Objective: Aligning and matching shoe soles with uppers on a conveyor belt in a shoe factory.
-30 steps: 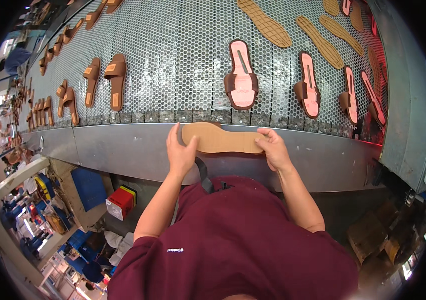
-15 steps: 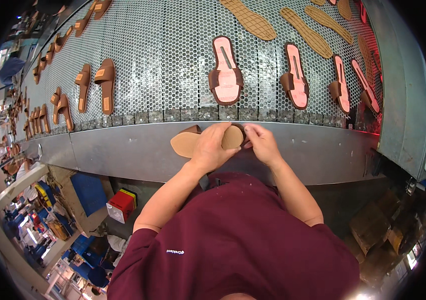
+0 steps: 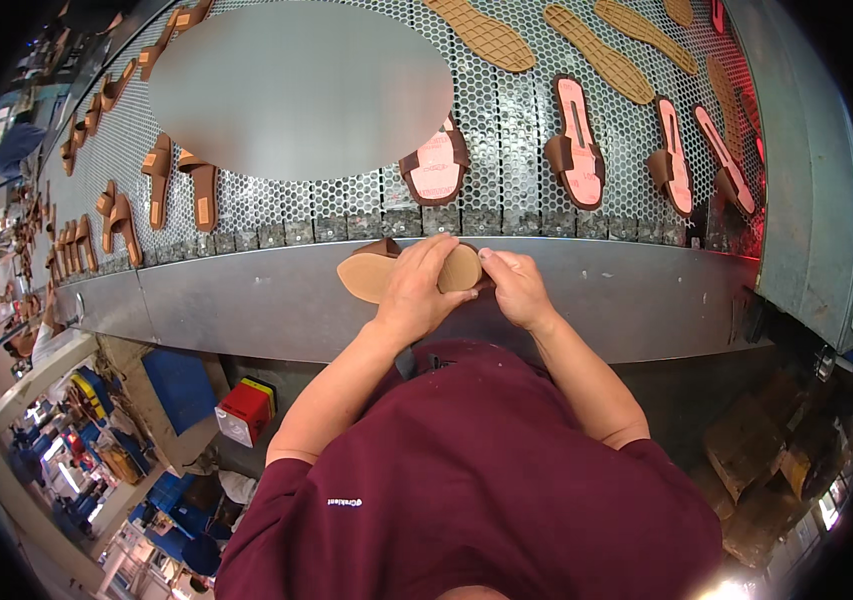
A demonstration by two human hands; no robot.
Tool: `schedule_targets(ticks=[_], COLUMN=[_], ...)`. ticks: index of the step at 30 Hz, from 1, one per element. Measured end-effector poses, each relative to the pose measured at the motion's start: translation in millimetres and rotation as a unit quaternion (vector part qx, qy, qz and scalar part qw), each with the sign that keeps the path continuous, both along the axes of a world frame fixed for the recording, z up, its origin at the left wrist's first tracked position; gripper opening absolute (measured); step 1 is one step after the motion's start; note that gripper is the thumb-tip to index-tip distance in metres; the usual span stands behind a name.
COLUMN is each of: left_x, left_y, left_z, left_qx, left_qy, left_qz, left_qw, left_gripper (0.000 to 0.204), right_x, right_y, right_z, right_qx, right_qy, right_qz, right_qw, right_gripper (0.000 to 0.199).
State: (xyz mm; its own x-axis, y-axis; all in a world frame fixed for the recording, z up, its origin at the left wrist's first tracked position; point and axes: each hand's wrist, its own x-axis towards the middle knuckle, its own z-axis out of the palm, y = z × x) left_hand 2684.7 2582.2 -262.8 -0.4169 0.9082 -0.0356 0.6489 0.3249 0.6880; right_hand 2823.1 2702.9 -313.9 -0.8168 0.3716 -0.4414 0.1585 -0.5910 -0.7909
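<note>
A slide sandal [image 3: 362, 277] is held over the metal ledge with its tan sole facing up. Part of its brown strap shows beside my left hand. My left hand [image 3: 414, 292] is wrapped round the sandal's middle, thumb along the near edge. At its rounded right end, my right hand [image 3: 516, 290] pinches the rim between thumb and fingers. My fingers hide the middle of the sole and some of the right rim. Beyond the ledge, a brown sandal with a pink insole [image 3: 578, 150] lies on the perforated conveyor [image 3: 506, 190].
Tan outsoles [image 3: 598, 55] lie farther back, and finished brown sandals [image 3: 158, 180] stand to the left. A smooth grey oval blur hides part of the conveyor. On the right is a green-grey machine housing [image 3: 806, 170]; a red box [image 3: 246, 410] sits below the ledge [image 3: 636, 290].
Sandals and outsoles on the conveyor have shifted slightly left. My right hand has closed more firmly on the held sandal's end. A grey blur now covers part of the conveyor.
</note>
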Motion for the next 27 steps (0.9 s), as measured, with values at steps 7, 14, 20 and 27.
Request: schedule_targets(ticks=[7,14,20,27], left_x=[5.5,8.6,-36.4,-145.7], left_y=[5.3,4.7,-19.1,-84.3], left_z=[-6.4,-2.3,48.7,11.7], left_qx=[0.025,0.036,0.170,0.210], left_qy=[0.029,0.073,0.173,0.045], left_qz=[-0.007,-0.010,0.012,0.433], left_qw=[0.999,0.997,0.970,0.876], left_gripper=[0.068,0.070,0.073,0.084], right_x=[0.3,-4.2,-5.3,-90.4], right_y=[-0.5,1.2,33.3,159.8], right_z=[11.2,31.8,27.4,15.4], right_qx=[0.084,0.185,0.254,0.641], right_qy=[-0.031,-0.068,0.053,-0.111], right_qz=[-0.001,0.003,-0.019,0.029], right_qw=[0.996,0.980,0.965,0.759], right_gripper=[0.023,0.019,0.066,0.074])
